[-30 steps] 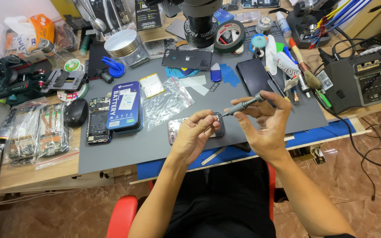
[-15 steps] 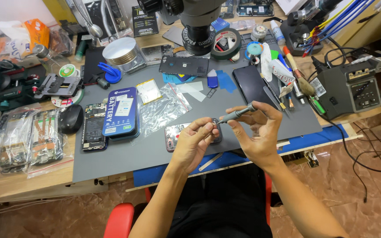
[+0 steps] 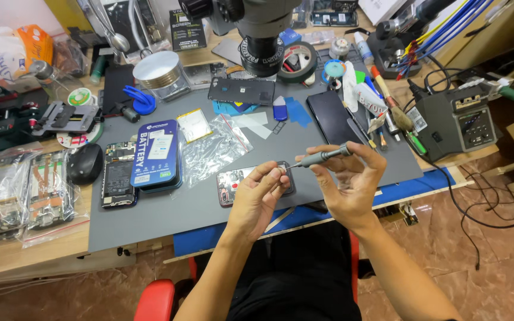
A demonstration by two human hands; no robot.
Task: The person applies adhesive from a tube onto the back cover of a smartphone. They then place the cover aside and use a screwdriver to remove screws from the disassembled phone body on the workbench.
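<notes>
Now, fine work over the opened phone (image 3: 233, 181).
Right hand (image 3: 352, 184) grips a grey screwdriver (image 3: 319, 157); left hand (image 3: 260, 196) pinches its tip.

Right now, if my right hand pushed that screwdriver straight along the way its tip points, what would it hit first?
The right hand aims the screwdriver leftward; its tip would probably first meet the left hand's fingertips, above the opened phone. Depth is unclear.

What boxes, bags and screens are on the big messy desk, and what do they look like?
Blue battery box: flat rectangle, mat's left side.
Black carton: upright, desk's back.
Clear plastic bag: crinkled, empty-looking, mat's middle.
Orange-and-white bag: back left corner.
Grey station: boxy, small dark screen, right edge.
</notes>
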